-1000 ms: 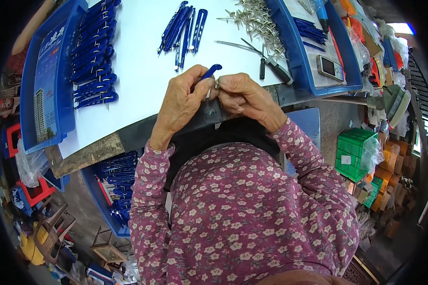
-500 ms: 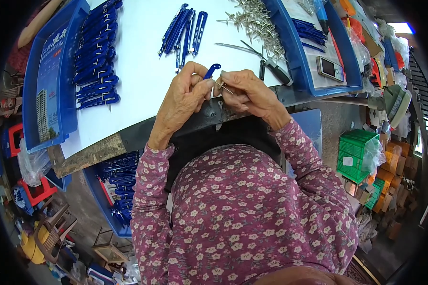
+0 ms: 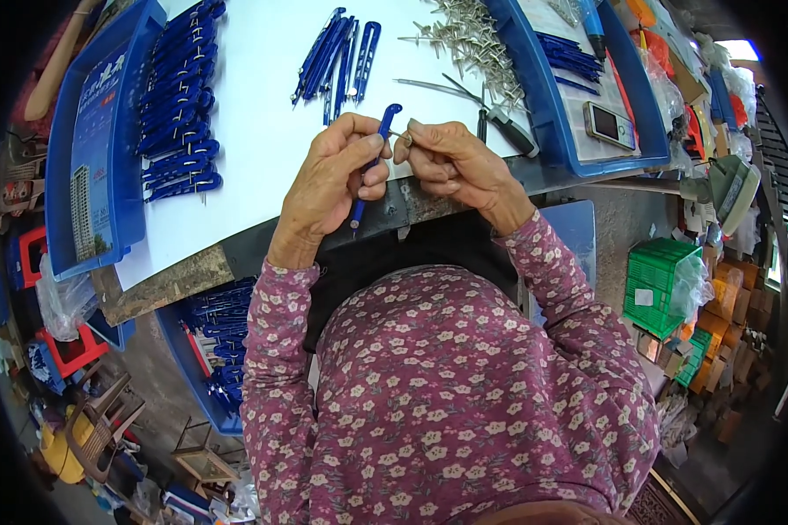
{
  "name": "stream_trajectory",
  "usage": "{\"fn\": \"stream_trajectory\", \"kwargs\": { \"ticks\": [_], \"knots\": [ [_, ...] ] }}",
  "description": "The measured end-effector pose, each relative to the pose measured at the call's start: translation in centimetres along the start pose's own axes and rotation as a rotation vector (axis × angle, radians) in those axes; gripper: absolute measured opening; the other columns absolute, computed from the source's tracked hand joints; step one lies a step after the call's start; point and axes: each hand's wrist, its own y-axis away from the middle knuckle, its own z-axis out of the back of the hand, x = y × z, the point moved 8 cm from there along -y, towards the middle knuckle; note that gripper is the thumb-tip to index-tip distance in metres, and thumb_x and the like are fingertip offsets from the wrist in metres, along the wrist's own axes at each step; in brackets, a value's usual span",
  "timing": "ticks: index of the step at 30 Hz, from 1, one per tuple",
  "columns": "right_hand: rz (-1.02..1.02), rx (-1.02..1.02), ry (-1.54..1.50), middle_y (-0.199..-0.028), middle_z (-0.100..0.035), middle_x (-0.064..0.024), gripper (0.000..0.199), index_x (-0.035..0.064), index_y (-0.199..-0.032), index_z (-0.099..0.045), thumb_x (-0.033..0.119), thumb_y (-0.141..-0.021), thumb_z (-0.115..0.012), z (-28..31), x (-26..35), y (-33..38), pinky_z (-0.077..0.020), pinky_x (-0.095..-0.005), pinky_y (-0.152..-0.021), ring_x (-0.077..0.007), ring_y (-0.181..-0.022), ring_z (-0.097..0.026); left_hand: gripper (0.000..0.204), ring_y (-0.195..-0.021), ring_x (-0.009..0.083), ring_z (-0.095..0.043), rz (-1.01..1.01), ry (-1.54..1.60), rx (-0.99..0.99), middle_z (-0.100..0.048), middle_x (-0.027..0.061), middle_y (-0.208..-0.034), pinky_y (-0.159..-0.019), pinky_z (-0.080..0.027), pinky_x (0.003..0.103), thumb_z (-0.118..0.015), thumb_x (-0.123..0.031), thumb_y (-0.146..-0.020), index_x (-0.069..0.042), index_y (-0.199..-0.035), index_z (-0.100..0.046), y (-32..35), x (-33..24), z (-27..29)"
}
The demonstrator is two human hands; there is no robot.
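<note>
My left hand (image 3: 326,179) is closed round a slim blue handle-like part (image 3: 390,121). Its hooked tip sticks up above the fingers, and its lower end shows beneath them. Close beside it, my right hand (image 3: 460,164) pinches a small metal pin (image 3: 404,137) between thumb and fingertips. The pin's thin end reaches the blue part's side; whether it sits in a hole is too small to tell. Beyond my hands lies a loose bunch of blue parts (image 3: 326,54) on white paper. A heap of silver metal pins (image 3: 477,44) is spread at the far right.
A long stack of blue pieces (image 3: 175,96) lies beside a blue tray (image 3: 131,201) on the left. Pointed tools with a dark handle (image 3: 512,133) rest right of my hands. Another blue tray (image 3: 578,166) holds a phone (image 3: 609,127). Below the table edge sits a filled blue bin (image 3: 184,367).
The blue part has turned more upright in my left hand, and its lower end now shows below the fingers. My right hand has shifted slightly, with the pin against the blue part's side.
</note>
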Motion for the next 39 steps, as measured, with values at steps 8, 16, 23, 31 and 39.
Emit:
{"fn": "stream_trajectory", "kwargs": {
  "ticks": [8, 16, 23, 31, 39],
  "knots": [
    [0.081, -0.073, 0.183, -0.047, -0.037, 0.0029, 0.034, -0.0039, -0.081, -0.057, 0.026, -0.092, -0.045, -0.2, 1.2, -0.1, -0.0222, -0.0172, -0.035, -0.0030, -0.037, -0.027, 0.011, -0.055, 0.0083, -0.042, 0.014, 0.020, -0.064, -0.049, 0.0066, -0.075, -0.044, -0.034, 0.019, -0.049, -0.009, -0.087, 0.000, -0.093, -0.045, -0.4, -0.1, 0.8],
    [0.219, -0.139, 0.382, -0.046, -0.041, 0.0019, 0.035, -0.0019, -0.078, -0.058, 0.029, -0.090, -0.049, -1.0, 1.8, 0.5, -0.0225, -0.0184, -0.035, -0.0034, -0.037, -0.030, 0.012, -0.047, 0.0028, -0.036, -0.090, -0.114, -0.143, -0.048, 0.0007, -0.066, -0.038, -0.025, 0.016, -0.051, -0.015, -0.088, -0.004, -0.082, -0.048, -0.7, -0.4, 0.7],
    [0.293, -0.151, 0.484, -0.048, -0.039, 0.0041, 0.032, -0.0007, -0.077, -0.058, 0.026, -0.091, -0.048, -1.8, 2.5, 0.7, -0.0212, -0.0182, -0.036, -0.0025, -0.039, -0.028, 0.014, -0.041, -0.0006, -0.029, -0.166, -0.188, -0.192, -0.045, -0.0040, -0.056, -0.035, -0.019, 0.015, -0.050, -0.017, -0.088, -0.006, -0.080, -0.051, -0.6, -1.3, 0.1],
    [0.333, -0.176, 0.647, -0.049, -0.038, 0.0049, 0.027, 0.0009, -0.073, -0.058, 0.021, -0.089, -0.051, -1.8, 3.2, 0.7, -0.0231, -0.0193, -0.038, -0.0026, -0.042, -0.030, 0.013, -0.040, -0.0002, -0.030, -0.209, -0.314, -0.271, -0.043, -0.0048, -0.052, -0.035, -0.020, 0.015, -0.049, -0.014, -0.087, -0.006, -0.077, -0.053, -0.7, -1.7, -0.1],
    [0.665, -0.295, 1.205, -0.050, -0.041, 0.0039, 0.023, 0.0013, -0.073, -0.058, 0.020, -0.087, -0.055, -1.6, 5.1, 1.0, -0.0260, -0.0196, -0.040, -0.0030, -0.044, -0.034, 0.012, -0.042, 0.0005, -0.032, -0.184, -0.350, -0.259, -0.043, -0.0042, -0.053, -0.036, -0.022, 0.016, -0.050, -0.013, -0.086, -0.005, -0.078, -0.052, -1.6, -1.0, 0.5]
  ]
}}
